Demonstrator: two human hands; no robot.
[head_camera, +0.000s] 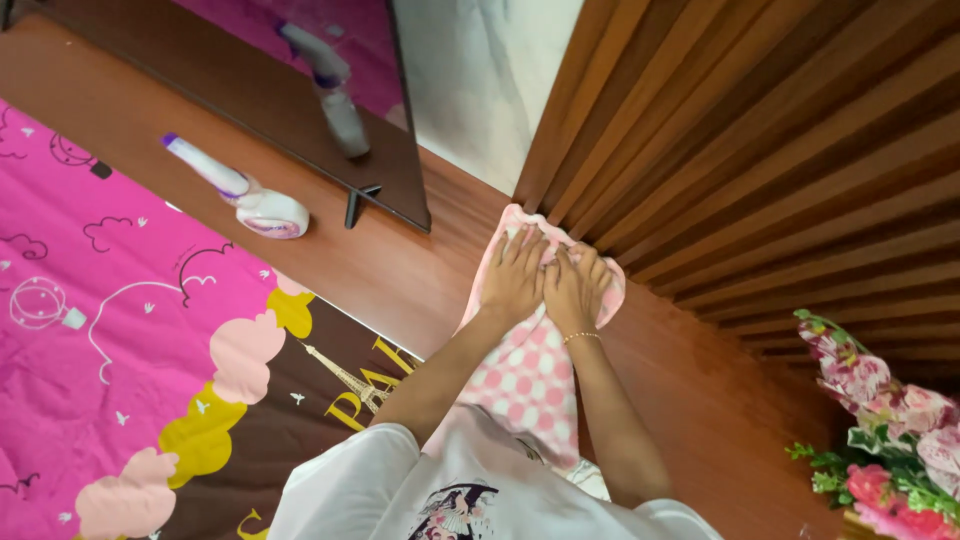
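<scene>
My left hand (514, 277) and my right hand (577, 290) lie flat side by side on a pink cloth with white checks (525, 375). The cloth is spread over a brown wooden surface (400, 270), and its far end reaches the foot of a slatted wooden wall (760, 170). Fingers of both hands are spread and pressed down on the cloth's far end. A thin bracelet circles my right wrist. The near part of the cloth runs back toward my white shirt.
A white and purple spray bottle (250, 200) lies on the wooden surface to the left, mirrored in a dark screen on a small stand (362, 200). A pink patterned bedspread (110, 330) fills the left. Pink flowers (880, 430) stand at the lower right.
</scene>
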